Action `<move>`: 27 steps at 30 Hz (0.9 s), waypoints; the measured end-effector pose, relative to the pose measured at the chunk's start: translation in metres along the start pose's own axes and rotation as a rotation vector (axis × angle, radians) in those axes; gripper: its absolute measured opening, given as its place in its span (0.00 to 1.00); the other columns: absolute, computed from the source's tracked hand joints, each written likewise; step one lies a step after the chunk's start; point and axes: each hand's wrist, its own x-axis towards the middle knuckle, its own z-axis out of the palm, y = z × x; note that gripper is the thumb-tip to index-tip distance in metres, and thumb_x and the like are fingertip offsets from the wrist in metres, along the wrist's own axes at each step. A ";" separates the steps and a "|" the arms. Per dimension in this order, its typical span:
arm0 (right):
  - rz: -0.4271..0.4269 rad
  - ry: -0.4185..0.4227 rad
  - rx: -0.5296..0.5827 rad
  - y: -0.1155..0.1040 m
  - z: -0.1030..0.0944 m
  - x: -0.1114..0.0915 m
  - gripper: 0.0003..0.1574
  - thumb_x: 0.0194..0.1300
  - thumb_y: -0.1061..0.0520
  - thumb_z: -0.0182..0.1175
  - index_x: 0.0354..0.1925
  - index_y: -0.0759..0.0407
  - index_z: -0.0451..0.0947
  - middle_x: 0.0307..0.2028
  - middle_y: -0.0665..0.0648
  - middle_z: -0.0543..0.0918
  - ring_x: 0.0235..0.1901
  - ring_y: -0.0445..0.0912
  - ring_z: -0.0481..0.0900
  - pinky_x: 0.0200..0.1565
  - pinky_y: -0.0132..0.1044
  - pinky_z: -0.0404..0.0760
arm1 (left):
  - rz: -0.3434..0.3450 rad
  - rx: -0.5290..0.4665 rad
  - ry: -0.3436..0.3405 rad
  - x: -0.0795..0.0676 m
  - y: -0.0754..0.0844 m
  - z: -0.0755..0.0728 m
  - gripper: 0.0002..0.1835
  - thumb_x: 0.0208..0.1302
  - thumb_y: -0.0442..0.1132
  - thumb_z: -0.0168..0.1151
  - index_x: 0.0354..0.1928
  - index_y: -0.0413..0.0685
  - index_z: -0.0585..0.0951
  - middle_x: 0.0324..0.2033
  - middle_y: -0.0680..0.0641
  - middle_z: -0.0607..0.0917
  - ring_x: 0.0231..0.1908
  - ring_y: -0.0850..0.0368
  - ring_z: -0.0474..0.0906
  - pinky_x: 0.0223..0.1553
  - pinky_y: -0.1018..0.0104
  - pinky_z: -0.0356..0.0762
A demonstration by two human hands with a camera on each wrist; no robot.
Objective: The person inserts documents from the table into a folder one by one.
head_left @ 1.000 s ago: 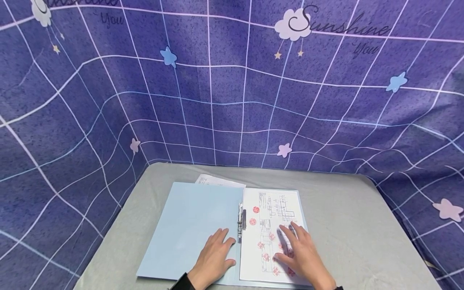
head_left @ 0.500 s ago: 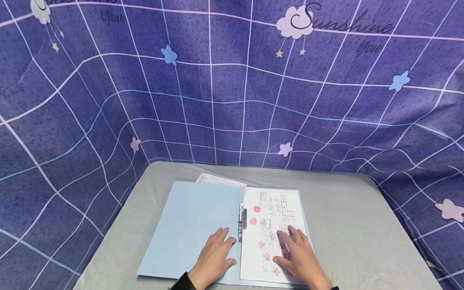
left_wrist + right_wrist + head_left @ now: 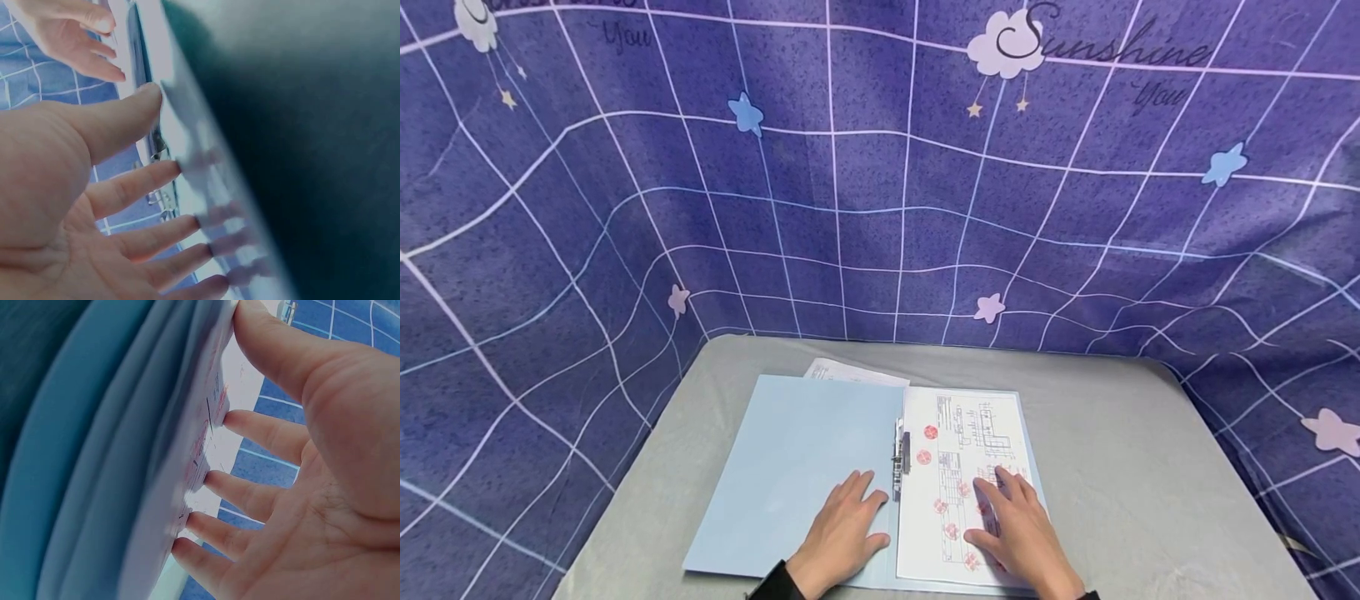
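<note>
A light blue folder (image 3: 805, 450) lies spread flat on the grey cloth-covered table, a metal clip (image 3: 898, 458) along its fold. On its right side are white sheets (image 3: 917, 533) printed with line drawings and several red round stamps. My left hand (image 3: 842, 533) rests fingertips on the bare left cover near the fold. In the left wrist view its fingers (image 3: 131, 187) are spread, touching the glossy cover. The right hand (image 3: 1018, 533) touches the top sheet's lower right part with spread fingertips. Its fingers (image 3: 244, 494) stand against the printed page in the right wrist view.
Behind the folder, a white paper (image 3: 853, 372) sticks out from under the top edge of the left cover. A purple curtain (image 3: 865, 183) with a line grid, stars and clouds surrounds the back and sides of the grey table (image 3: 1127, 483).
The right hand has shifted slightly down and left on the sheet, then stays still. The left hand and the folder keep their place.
</note>
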 end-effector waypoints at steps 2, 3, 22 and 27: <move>-0.005 0.014 -0.009 0.000 -0.001 0.000 0.45 0.49 0.44 0.81 0.63 0.58 0.80 0.68 0.72 0.71 0.67 0.77 0.65 0.60 0.73 0.68 | 0.011 -0.010 -0.005 0.002 0.000 -0.004 0.24 0.59 0.49 0.76 0.53 0.43 0.85 0.63 0.31 0.78 0.65 0.31 0.72 0.62 0.34 0.71; -0.008 0.021 -0.014 0.000 -0.001 0.001 0.45 0.49 0.44 0.81 0.63 0.58 0.80 0.68 0.72 0.72 0.66 0.77 0.65 0.60 0.72 0.69 | 0.016 -0.012 -0.005 0.003 -0.001 -0.006 0.24 0.61 0.49 0.75 0.54 0.43 0.85 0.63 0.31 0.78 0.65 0.32 0.73 0.62 0.35 0.71; -0.039 0.056 -0.017 0.006 0.001 0.004 0.46 0.47 0.42 0.81 0.62 0.57 0.81 0.67 0.72 0.73 0.64 0.76 0.68 0.57 0.72 0.73 | -0.078 -0.005 0.343 0.097 -0.064 -0.107 0.21 0.67 0.44 0.71 0.57 0.39 0.84 0.57 0.36 0.83 0.54 0.37 0.82 0.48 0.43 0.82; -0.046 0.056 -0.002 0.007 -0.001 0.002 0.45 0.48 0.42 0.81 0.62 0.57 0.81 0.67 0.72 0.73 0.64 0.76 0.69 0.55 0.72 0.75 | -0.153 0.023 0.378 0.124 -0.087 -0.110 0.20 0.68 0.42 0.69 0.58 0.39 0.84 0.51 0.34 0.87 0.47 0.34 0.84 0.40 0.42 0.83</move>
